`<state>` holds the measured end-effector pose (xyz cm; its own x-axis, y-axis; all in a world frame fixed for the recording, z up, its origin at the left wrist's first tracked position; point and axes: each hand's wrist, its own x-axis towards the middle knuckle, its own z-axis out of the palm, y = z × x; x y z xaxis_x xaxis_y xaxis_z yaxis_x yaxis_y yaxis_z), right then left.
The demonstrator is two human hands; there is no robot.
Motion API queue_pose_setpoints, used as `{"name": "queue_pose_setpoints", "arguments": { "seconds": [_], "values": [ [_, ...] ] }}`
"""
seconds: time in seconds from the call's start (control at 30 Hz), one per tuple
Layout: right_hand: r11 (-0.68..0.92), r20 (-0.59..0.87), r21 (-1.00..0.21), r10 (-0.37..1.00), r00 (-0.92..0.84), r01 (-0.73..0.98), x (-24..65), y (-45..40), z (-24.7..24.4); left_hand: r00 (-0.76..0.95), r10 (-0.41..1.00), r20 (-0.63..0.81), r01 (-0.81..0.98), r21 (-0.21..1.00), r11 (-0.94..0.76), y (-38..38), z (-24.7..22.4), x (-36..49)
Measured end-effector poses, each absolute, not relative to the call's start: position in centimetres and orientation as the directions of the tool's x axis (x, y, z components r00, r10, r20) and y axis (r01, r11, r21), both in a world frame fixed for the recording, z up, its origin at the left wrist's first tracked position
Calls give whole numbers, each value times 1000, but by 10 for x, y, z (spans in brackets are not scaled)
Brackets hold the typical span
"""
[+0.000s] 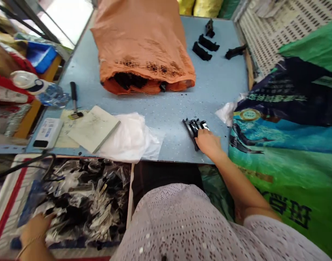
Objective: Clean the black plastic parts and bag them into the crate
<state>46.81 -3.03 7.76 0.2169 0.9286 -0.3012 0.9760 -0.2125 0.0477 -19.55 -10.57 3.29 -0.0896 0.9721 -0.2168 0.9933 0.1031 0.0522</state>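
My right hand (208, 142) is on the blue table near its front edge, fingers closed over a small group of black plastic parts (192, 129) lying side by side. The hand covers their right end. At lower left, my left hand (37, 229) is over the left side of a bin of crumpled clear bags with dark contents (81, 195). Its fingers look stretched out toward the bags, slightly blurred, with nothing visible in them.
An orange woven sack (144, 40) lies open-mouthed on the table (166, 108). Several loose black parts (202, 50) lie at back right. White plastic bags (125, 137), a square pale slab (93, 128), a black-handled tool (74, 96) and a bottle (53, 95) are left. A printed green sack (285, 145) borders the right.
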Motion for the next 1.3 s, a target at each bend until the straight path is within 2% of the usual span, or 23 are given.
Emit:
{"name": "queue_pose_setpoints", "arguments": {
  "seconds": [0.07,0.1,0.13,0.2,0.27,0.3,0.37,0.43,0.53,0.6,0.67,0.7,0.77,0.83,0.9,0.97,1.03,1.1,1.17,1.23,1.3],
  "values": [
    [-177,-271,37,946,181,983,462,-38,68,-405,914,-17,899,174,401,-86,29,-163],
    [-173,-274,18,946,171,985,460,-39,63,-455,887,76,866,270,421,-74,30,-137],
    [-174,-281,-16,946,163,985,459,-39,59,-432,890,149,860,364,357,-60,30,-104],
    [-186,-281,-155,950,137,970,456,-34,49,-222,949,225,859,505,81,-30,30,-26],
    [-189,-256,-414,963,85,891,450,-24,39,-37,973,227,816,569,-102,0,25,51],
    [-193,-243,-573,968,61,796,445,-18,35,6,977,215,807,576,-131,14,22,83],
    [-231,-255,-846,967,16,481,430,-8,29,45,990,136,789,603,-119,38,14,121],
    [-307,-313,-946,948,-48,109,411,2,27,-8,997,70,730,682,-42,55,7,127],
    [-443,-386,-861,889,-245,-250,373,21,32,-131,986,-102,433,889,149,69,3,103],
    [-532,-384,-768,829,-408,-357,341,39,34,-144,969,-201,201,953,228,72,3,89],
    [-599,-374,-691,775,-510,-404,309,58,32,-137,976,-171,114,976,187,71,6,82],
    [-615,-380,-669,765,-519,-417,296,67,30,-127,986,-113,146,981,131,70,8,81],
    [-621,-411,-664,769,-490,-418,279,78,23,-81,996,33,348,937,-3,66,14,77],
    [-594,-437,-714,791,-428,-371,278,79,16,-8,991,133,601,792,-102,64,19,71],
    [-512,-419,-811,846,-328,-283,290,70,12,48,985,166,741,655,-147,65,22,65],
    [-429,-371,-882,887,-274,-195,305,56,11,75,983,170,763,625,-167,67,23,61],
    [-458,-380,-876,850,-366,-153,315,44,13,78,977,201,734,651,-192,65,25,63],
    [-595,-449,-792,720,-529,-136,315,38,15,84,961,262,710,662,-242,56,28,68],
    [-693,-490,-701,639,-593,-168,308,38,14,162,931,326,690,637,-343,37,32,77],
    [-680,-501,-690,695,-515,-247,297,38,12,319,881,350,633,613,-473,14,35,88],
    [-544,-449,-805,819,-358,-234,287,32,14,458,823,337,556,613,-561,-8,38,99]
  ]
}}
